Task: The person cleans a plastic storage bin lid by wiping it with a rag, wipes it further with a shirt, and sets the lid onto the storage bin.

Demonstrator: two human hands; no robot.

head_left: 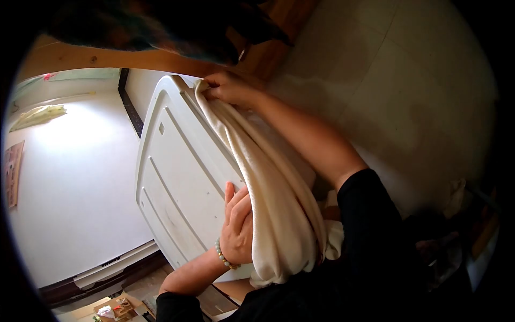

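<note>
A large white plastic lid or bin top (pixel 182 177) with long grooves stands tilted in the middle of the view. Cream cloth (pixel 273 204) hangs in long folds along its right edge, down to the dark clothing. At the upper corner of the white lid, my right hand (pixel 230 88) is closed on the end of the cloth. My left hand (pixel 237 228), with a beaded bracelet on its wrist, lies lower against the lid; its fingers are bent at the cloth's edge, and the cloth partly hides them.
A wooden beam (pixel 102 58) and dark hanging fabric (pixel 145 27) cross the top. At the left is a bright white surface (pixel 80 177) with a yellowish cloth (pixel 40 116). Tiled floor (pixel 413 91) shows at the upper right. Small items in a box (pixel 115 308) sit at the lower left.
</note>
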